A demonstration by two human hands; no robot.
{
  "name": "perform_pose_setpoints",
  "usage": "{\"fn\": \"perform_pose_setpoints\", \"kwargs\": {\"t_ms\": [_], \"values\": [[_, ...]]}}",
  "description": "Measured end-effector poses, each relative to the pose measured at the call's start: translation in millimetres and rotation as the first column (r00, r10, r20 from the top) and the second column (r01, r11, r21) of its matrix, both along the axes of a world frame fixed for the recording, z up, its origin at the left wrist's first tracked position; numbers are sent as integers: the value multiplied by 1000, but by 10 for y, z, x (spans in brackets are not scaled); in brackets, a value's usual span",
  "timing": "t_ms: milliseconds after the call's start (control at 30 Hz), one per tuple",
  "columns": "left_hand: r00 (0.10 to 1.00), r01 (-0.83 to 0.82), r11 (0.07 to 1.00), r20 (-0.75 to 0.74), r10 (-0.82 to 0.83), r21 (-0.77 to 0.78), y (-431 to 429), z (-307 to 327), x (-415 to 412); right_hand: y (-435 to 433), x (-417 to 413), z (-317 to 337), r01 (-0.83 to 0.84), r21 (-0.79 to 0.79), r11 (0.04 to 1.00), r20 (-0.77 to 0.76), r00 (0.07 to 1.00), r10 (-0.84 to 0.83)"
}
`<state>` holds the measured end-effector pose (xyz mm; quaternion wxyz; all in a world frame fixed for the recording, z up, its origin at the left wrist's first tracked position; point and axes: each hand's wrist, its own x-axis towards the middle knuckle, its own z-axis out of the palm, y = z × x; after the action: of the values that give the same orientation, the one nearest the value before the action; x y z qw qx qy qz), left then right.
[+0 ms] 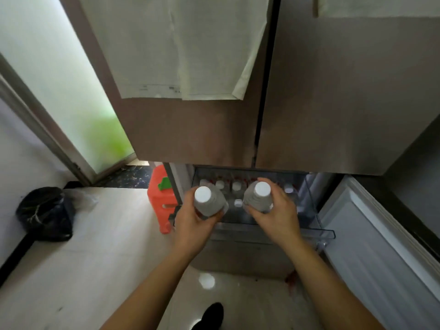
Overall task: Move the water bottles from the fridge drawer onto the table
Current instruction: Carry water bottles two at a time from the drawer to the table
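"Two water bottles are lifted clear: the left bottle (209,201) in the left hand (190,225), the right bottle (258,197) in the right hand (278,217). The fingers (273,185) are wrapped round each body, and both are upright over the open fridge drawer (319,232)."

"How much is left?"

"Plenty, I'd judge. Several white caps (237,186) show down in the drawer, and no tabletop is in view, so nothing visible has arrived yet."

"Any brand?"

"None legible. Both look plain grey, and the sheets (166,55) on the fridge door (190,129) carry print too small to read."
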<state>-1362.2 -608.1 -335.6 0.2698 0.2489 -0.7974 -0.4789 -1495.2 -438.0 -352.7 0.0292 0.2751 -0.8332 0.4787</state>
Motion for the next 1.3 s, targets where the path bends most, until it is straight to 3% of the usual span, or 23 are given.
{"fn": "perform_pose_setpoints", "kwargs": {"t_ms": [267,500,667,833,1033,1300], "values": [[935,-342,940,-97,340,-4,110,501,1543,-454,956,479,-219,-247,944,-83,975,205],[832,-550,835,-85,549,12,1,764,3191,-979,2223,725,-471,-178,864,14,877,481],[737,-671,741,-93,669,17,69,776,4531,-1201,3508,813,-730,-54,681,-65,683,727],[633,-772,623,-62,772,-124,296,649,6100,-1362,5026,798,-857,-35,514,-65,515,855],[487,-869,481,-20,873,-118,633,665,8213,-1548,7063,905,-966,-37,255,-2,255,967],[345,-937,340,-62,937,-82,379,674,9861,-2136,8913,966,-999,22,45,-15,45,999]]}}
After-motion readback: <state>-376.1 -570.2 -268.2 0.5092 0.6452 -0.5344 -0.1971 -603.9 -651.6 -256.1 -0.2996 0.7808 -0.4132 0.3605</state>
